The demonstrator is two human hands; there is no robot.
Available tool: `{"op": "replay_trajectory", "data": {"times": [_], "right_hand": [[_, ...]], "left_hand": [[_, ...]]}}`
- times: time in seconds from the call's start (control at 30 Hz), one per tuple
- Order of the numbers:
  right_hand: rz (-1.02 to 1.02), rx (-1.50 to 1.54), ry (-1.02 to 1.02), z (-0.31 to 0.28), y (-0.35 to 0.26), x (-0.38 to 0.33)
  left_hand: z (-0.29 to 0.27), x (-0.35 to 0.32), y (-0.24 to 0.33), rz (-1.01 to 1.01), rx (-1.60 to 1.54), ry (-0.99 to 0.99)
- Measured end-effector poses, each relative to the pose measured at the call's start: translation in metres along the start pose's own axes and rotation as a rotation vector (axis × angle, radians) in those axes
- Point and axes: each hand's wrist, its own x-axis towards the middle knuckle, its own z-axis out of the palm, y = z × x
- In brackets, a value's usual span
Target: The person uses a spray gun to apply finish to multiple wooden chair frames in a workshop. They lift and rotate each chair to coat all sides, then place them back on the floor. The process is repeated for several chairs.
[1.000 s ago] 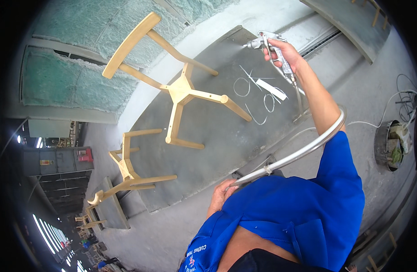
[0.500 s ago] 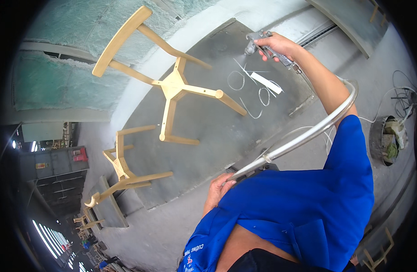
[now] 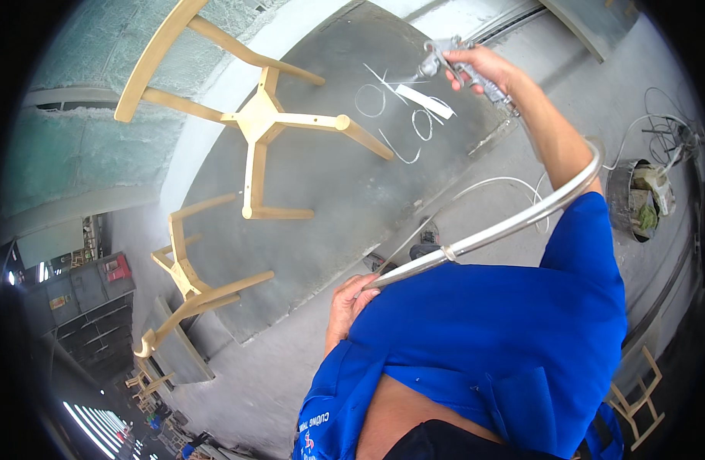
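Note:
My right hand [image 3: 486, 67] is wrapped round a metal spray gun [image 3: 463, 70] at the upper right. Its nozzle points left, with a faint mist in front. A thick pale hose [image 3: 513, 228] runs from the gun back along my arm to my waist, where my left hand [image 3: 350, 301] grips it. Left of the gun, a light wooden chair frame [image 3: 256, 121] without a seat is tipped over, legs pointing right. A second wooden chair frame [image 3: 187, 277] lies behind it to the lower left. Neither hand touches a chair.
The chairs are on a grey platform [image 3: 352, 192] with a white strip and wire loops [image 3: 421, 100] on it. A bucket [image 3: 624, 201] with bags stands at the right. Wet greenish wall panels [image 3: 84, 161] line the left; my shoes [image 3: 425, 238] are by the platform edge.
The view has shifted, so the chairs and platform sit further up and left. My right hand still holds the spray gun and my left hand still holds the hose.

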Motion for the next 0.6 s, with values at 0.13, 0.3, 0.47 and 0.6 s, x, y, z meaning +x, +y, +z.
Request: {"op": "replay_trajectory", "data": {"times": [0.13,0.3,0.47,0.6], "right_hand": [[0.106,-0.008,0.085,0.013,0.087,0.001],[0.178,0.106,0.375,0.06,0.167,-0.06],[-0.227,0.869,0.253,0.138,0.207,-0.18],[-0.449,1.162,0.3,0.236,0.236,-0.23]], "left_hand": [[-0.009,-0.012,-0.007,-0.055,0.015,-0.001],[-0.031,-0.028,-0.021,-0.071,0.006,-0.058],[-0.054,-0.04,-0.042,0.014,0.069,-0.144],[-0.083,-0.05,-0.067,0.174,0.074,-0.214]]}}
